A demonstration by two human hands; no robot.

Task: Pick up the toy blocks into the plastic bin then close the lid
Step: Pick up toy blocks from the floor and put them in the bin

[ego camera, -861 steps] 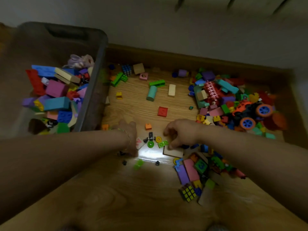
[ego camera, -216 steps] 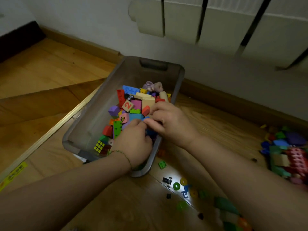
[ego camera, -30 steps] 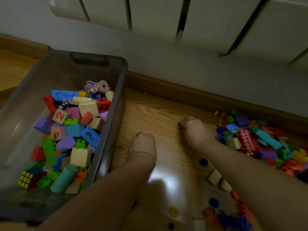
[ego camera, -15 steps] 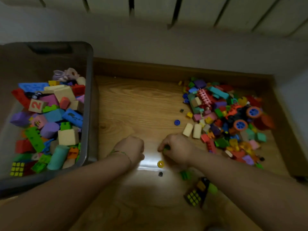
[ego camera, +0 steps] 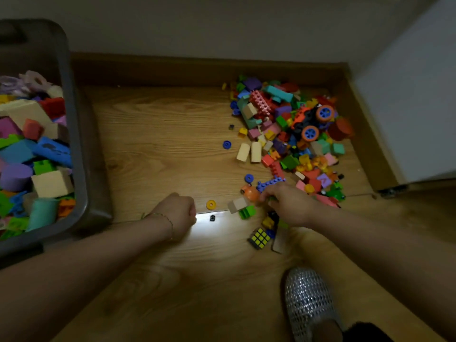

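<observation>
Two hands low over a wooden floor (ego camera: pixel 160 149), between a bin of toy blocks and a loose heap.

Nearest, on the right, lies a silvery slipper (ego camera: pixel 308 302). Beyond it the left hand (ego camera: pixel 177 213) rests on the floor as a closed fist, and I cannot tell whether anything is inside. The right hand (ego camera: pixel 288 206) has its fingers bent down among scattered pieces, with its fingertips at an orange piece (ego camera: pixel 250 193). Whether it grips anything cannot be told. A puzzle cube (ego camera: pixel 259 238) sits just near of that hand. A yellow ring (ego camera: pixel 211 204), a tan block (ego camera: pixel 236 204) and a green block (ego camera: pixel 247 212) lie between the hands. Farther right, the heap of blocks (ego camera: pixel 283 144) spreads toward the skirting board, with a toy car (ego camera: pixel 312 119) on it. The grey plastic bin (ego camera: pixel 75 134) stands at the left, partly filled with blocks.
</observation>
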